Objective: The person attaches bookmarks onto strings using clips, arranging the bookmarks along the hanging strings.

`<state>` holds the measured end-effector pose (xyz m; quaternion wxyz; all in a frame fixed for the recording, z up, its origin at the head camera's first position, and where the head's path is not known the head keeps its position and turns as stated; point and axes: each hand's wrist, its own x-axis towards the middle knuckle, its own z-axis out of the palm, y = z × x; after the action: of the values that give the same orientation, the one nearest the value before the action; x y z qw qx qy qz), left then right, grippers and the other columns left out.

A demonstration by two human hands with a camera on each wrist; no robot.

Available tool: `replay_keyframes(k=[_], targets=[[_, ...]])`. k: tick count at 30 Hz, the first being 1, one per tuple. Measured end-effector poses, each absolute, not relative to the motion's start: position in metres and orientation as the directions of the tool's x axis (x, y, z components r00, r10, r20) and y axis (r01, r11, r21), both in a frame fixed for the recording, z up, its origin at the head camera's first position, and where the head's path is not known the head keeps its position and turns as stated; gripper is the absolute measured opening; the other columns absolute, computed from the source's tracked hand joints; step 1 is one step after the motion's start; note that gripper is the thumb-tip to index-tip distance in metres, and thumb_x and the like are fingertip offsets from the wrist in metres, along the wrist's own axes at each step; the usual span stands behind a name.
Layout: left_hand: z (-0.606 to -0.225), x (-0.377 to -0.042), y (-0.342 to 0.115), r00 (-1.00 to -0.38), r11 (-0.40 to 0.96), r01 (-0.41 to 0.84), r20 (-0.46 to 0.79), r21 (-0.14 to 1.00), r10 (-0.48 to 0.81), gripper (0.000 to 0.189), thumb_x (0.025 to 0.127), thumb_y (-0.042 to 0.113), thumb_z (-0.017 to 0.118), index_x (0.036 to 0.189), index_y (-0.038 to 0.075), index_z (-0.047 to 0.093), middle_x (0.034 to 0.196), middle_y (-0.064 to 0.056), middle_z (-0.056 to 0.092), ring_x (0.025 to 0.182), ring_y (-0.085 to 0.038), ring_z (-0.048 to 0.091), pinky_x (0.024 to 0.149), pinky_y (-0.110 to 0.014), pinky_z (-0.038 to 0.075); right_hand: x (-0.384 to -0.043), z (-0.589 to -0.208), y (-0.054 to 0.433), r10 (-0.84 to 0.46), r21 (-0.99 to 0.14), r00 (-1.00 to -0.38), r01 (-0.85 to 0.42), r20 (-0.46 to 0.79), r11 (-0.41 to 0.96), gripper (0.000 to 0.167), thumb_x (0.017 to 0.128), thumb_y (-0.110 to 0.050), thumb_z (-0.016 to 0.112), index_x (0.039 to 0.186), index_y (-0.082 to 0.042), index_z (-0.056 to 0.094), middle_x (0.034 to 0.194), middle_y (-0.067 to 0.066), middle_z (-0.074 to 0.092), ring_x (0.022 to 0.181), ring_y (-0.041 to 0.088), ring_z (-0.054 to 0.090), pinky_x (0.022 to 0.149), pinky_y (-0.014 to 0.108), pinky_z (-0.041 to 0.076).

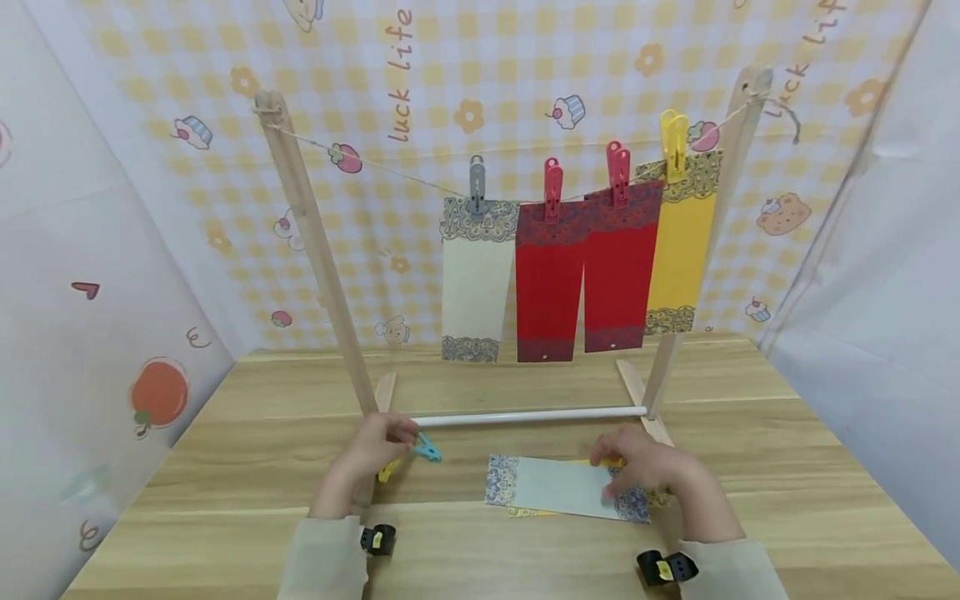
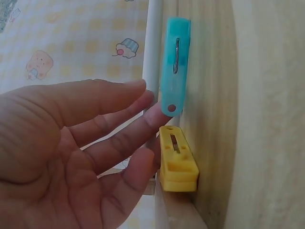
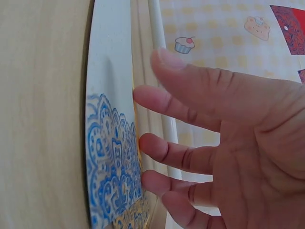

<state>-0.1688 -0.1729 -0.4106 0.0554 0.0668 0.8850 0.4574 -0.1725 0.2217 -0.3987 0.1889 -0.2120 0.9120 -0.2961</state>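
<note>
My left hand [image 1: 375, 443] hovers low at the left post's foot, fingers apart and loosely bent. Its fingertips are right at the near end of a teal clothespin [image 2: 175, 62]. Below that, in the left wrist view, a yellow clothespin [image 2: 177, 160] lies beside the fingers. On the right, my right hand [image 1: 643, 460] is over the end of a pale card [image 1: 558, 483] with blue lace-like patterned ends. Its thumb and fingers are spread, with fingertips close along the edge of that card in the right wrist view. Under the pale card, a yellow card [image 1: 534, 512] sticks out.
Two wooden posts [image 1: 315, 250] carry a sagging string [image 1: 375, 166]. From it hang a cream card [image 1: 474, 283], two red cards [image 1: 551, 292] and a yellow card, held by grey, red and yellow clothespins. A white rod [image 1: 525, 415] joins the posts low down.
</note>
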Motion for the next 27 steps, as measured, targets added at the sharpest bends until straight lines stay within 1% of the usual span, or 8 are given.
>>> replay_keyframes(k=[4, 8, 13, 17, 20, 23, 27], targets=[[-0.411, -0.168, -0.171, -0.978, 0.584, 0.101, -0.027, 0.806, 0.208, 0.028, 0.084, -0.014, 0.062, 0.111, -0.014, 0.065, 0.091, -0.018, 0.067, 0.083, -0.019, 0.062, 0.071, -0.025, 0.053, -0.168, -0.395, 0.218, -0.416, -0.562, -0.862, -0.198, -0.291, 0.803, 0.043, 0.067, -0.008, 0.088, 0.101, -0.018, 0.064, 0.107, 0.006, 0.053, 0.102, 0.024, 0.048, 0.087, 0.046, 0.046], [-0.412, -0.168, -0.171, -0.970, 0.584, 0.116, -0.034, 0.804, 0.240, 0.028, 0.082, -0.015, 0.061, 0.110, -0.013, 0.065, 0.084, -0.016, 0.064, 0.076, -0.016, 0.056, 0.063, -0.020, 0.045, -0.166, -0.394, 0.215, -0.415, -0.526, -0.857, -0.211, -0.307, 0.824, 0.048, 0.066, -0.006, 0.088, 0.103, -0.019, 0.061, 0.105, 0.007, 0.051, 0.099, 0.023, 0.047, 0.085, 0.044, 0.046], [-0.412, -0.165, -0.167, -0.976, 0.592, 0.066, -0.072, 0.804, 0.206, 0.033, 0.079, -0.018, 0.062, 0.111, -0.011, 0.065, 0.085, -0.017, 0.061, 0.078, -0.018, 0.053, 0.063, -0.020, 0.044, -0.165, -0.394, 0.212, -0.395, -0.493, -0.862, -0.206, -0.317, 0.845, 0.051, 0.065, -0.003, 0.088, 0.103, -0.020, 0.058, 0.102, 0.007, 0.050, 0.095, 0.024, 0.044, 0.080, 0.042, 0.044], [-0.412, -0.163, -0.164, -0.983, 0.586, 0.011, -0.099, 0.810, 0.156, 0.038, 0.074, -0.020, 0.063, 0.112, -0.011, 0.065, 0.085, -0.014, 0.059, 0.078, -0.018, 0.052, 0.064, -0.020, 0.044, -0.165, -0.396, 0.209, -0.372, -0.454, -0.875, -0.209, -0.308, 0.866, 0.052, 0.064, 0.001, 0.087, 0.100, -0.020, 0.056, 0.100, 0.006, 0.050, 0.093, 0.026, 0.044, 0.078, 0.043, 0.044], [-0.413, -0.163, -0.162, -0.987, 0.588, -0.029, -0.115, 0.808, 0.110, 0.039, 0.073, -0.020, 0.065, 0.111, -0.010, 0.066, 0.084, -0.012, 0.058, 0.078, -0.018, 0.052, 0.064, -0.021, 0.045, -0.166, -0.396, 0.204, -0.345, -0.432, -0.882, -0.188, -0.321, 0.882, 0.052, 0.063, 0.006, 0.085, 0.096, -0.019, 0.055, 0.096, 0.005, 0.050, 0.090, 0.026, 0.042, 0.075, 0.041, 0.043], [-0.412, -0.163, -0.161, -0.990, 0.602, -0.051, -0.119, 0.797, 0.074, 0.035, 0.073, -0.020, 0.065, 0.107, -0.009, 0.066, 0.084, -0.013, 0.058, 0.077, -0.019, 0.052, 0.064, -0.023, 0.045, -0.168, -0.394, 0.199, -0.341, -0.412, -0.879, -0.190, -0.333, 0.891, 0.049, 0.063, 0.006, 0.085, 0.094, -0.017, 0.054, 0.094, 0.003, 0.053, 0.087, 0.024, 0.044, 0.074, 0.039, 0.043], [-0.409, -0.163, -0.161, -0.993, 0.628, -0.059, -0.113, 0.776, 0.046, 0.030, 0.073, -0.018, 0.066, 0.101, -0.008, 0.066, 0.084, -0.013, 0.057, 0.076, -0.019, 0.050, 0.064, -0.025, 0.044, -0.171, -0.388, 0.196, -0.358, -0.381, -0.866, -0.218, -0.348, 0.899, 0.049, 0.063, -0.002, 0.090, 0.094, -0.015, 0.055, 0.090, 0.003, 0.055, 0.083, 0.022, 0.047, 0.074, 0.039, 0.045]])
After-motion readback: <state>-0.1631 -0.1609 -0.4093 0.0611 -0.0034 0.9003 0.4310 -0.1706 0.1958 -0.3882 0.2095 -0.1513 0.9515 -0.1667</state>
